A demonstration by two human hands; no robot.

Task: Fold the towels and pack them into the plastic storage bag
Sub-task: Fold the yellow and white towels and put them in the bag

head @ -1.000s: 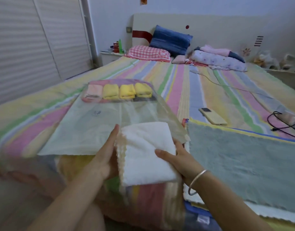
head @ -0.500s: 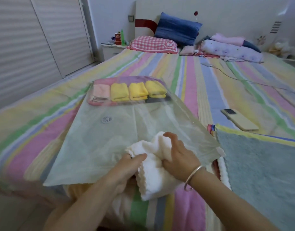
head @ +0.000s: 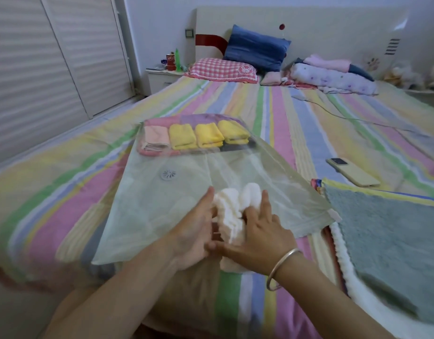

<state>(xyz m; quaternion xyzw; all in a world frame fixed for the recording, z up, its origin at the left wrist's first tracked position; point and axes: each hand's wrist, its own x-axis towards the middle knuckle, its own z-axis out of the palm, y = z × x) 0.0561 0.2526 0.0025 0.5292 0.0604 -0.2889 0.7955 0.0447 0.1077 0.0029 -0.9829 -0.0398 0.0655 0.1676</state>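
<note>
My left hand (head: 194, 238) lies along the left flank of the white towel (head: 229, 211), palm turned inward, fingers straight and together, pressing the cloth sideways. My right hand (head: 257, 238), a metal bangle (head: 282, 267) on the wrist, sits on top of the towel. Its forefinger reaches forward, the other fingers dig into the folds and grip them, and the thumb stretches towards my left hand. The towel is squeezed into a narrow bundle between the two hands.

That bundle is at the near, open edge of the plastic storage bag (head: 162, 216), with its far end over the bag's mouth. I cannot tell whether it is already under the top sheet. At the bag's far end four folded towels sit in a row: a pink towel (head: 157, 138) on the left, then three yellow towels (head: 208, 135). A round valve (head: 168, 174) shows in the bag between that row and my hands. Just right of the bag lies a spread grey-green towel (head: 394, 241), and beyond that towel a phone (head: 353, 172) lies on the bed (head: 64, 187).

Half a second ago my left thumb was clamped over the towel and the cloth was looser and wider. Now both hands are further towards the bag's far end and the towel is bunched tighter.
</note>
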